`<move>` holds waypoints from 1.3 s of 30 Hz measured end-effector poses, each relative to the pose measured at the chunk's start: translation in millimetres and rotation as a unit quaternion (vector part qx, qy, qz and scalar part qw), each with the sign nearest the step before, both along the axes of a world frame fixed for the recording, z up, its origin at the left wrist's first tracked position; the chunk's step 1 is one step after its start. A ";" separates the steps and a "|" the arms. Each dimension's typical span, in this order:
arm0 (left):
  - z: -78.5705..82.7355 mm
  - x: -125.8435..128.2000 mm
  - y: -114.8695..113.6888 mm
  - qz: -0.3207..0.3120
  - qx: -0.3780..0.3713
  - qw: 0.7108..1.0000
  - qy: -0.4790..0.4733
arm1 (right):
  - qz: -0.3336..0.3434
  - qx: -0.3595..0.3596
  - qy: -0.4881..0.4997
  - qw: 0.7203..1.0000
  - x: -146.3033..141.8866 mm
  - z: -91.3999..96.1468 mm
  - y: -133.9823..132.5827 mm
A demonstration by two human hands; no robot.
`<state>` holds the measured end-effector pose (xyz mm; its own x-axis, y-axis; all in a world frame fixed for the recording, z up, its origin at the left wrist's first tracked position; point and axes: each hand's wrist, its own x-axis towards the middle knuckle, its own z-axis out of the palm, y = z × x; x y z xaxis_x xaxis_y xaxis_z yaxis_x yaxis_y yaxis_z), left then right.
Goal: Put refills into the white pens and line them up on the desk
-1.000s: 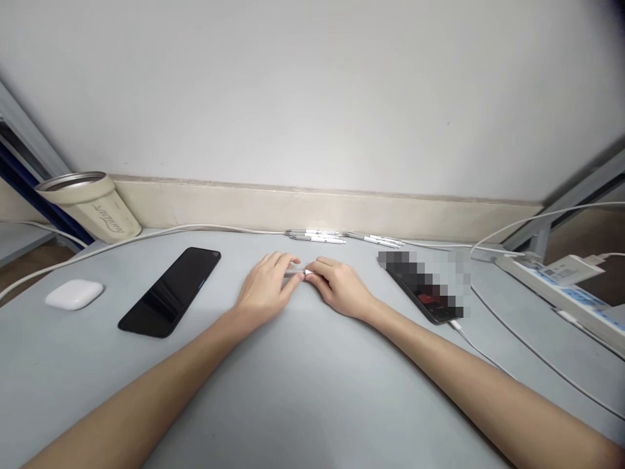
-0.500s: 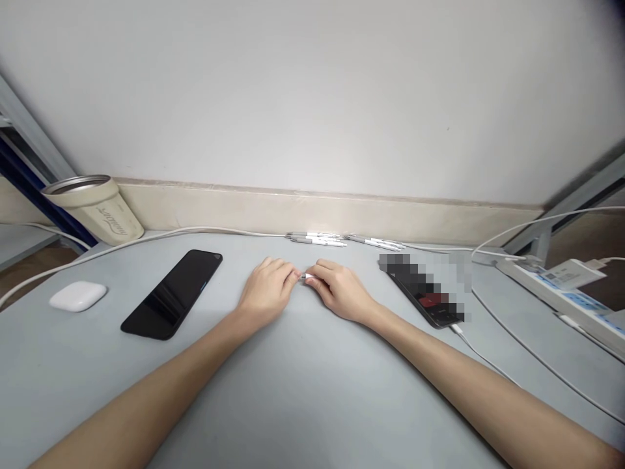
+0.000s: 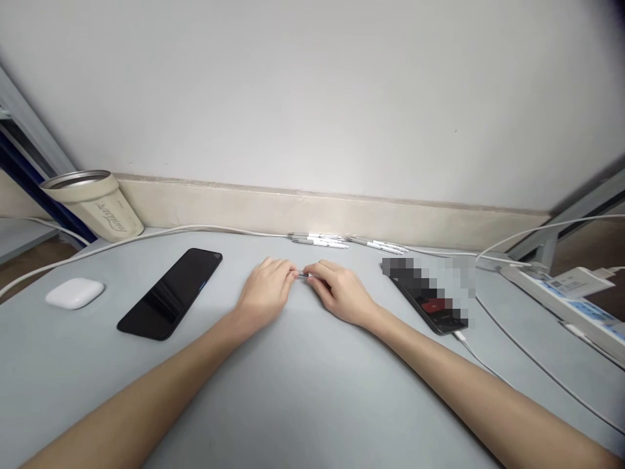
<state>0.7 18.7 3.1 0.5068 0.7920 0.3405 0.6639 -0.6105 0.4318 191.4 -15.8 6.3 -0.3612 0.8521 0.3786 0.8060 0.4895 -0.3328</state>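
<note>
Slim silver-and-white piece [image 3: 303,275], too small to make out in detail, sits at the middle of the desk, pinched between the fingertips of both hands. The left hand [image 3: 266,293] and right hand [image 3: 339,293] are close together, curled inward, and joined only through this piece. Just beyond them, near the far edge of the desk, lie two loose groups of white-and-grey pens [image 3: 336,242], well clear of the fingers.

To the left of the hands lies a black glass smartphone [image 3: 170,293], face up and angled, with a glossy white earbud case [image 3: 75,293] farther left. At the far left corner stands a beige metal-rimmed tumbler [image 3: 92,205]. To the right, a second black smartphone [image 3: 430,309] lies just beside the right hand, its upper part hidden by pixelation, with a white charging cable [image 3: 481,365] leaving its near end. A white power strip [image 3: 561,293] with a white plug-in charger [image 3: 581,281] sits at the far right.

A thin white cable [image 3: 195,229] runs along the far edge of the pale grey desk [image 3: 303,397], which meets a cream skirting strip [image 3: 303,212] beneath a plain white wall [image 3: 312,85].
</note>
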 end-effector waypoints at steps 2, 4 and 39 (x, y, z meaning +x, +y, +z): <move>0.3 0.9 -2.2 -0.021 0.020 1.000 0.006 | -0.007 -0.006 -0.005 1.000 -1.1 0.8 -1.2; 1.5 1.9 -4.4 -0.039 0.042 0.998 0.018 | -0.017 -0.007 -0.008 1.000 -1.9 1.2 -2.3; 2.9 -1.3 -6.0 0.015 0.071 0.997 0.030 | -0.034 0.005 -0.028 0.999 -0.3 1.2 -3.9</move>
<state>-0.7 12.8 6.0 0.5074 0.7525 0.4199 0.7044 -0.6429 0.3009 191.1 -19.7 7.5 -0.3239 0.8719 0.3673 0.8546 0.4362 -0.2817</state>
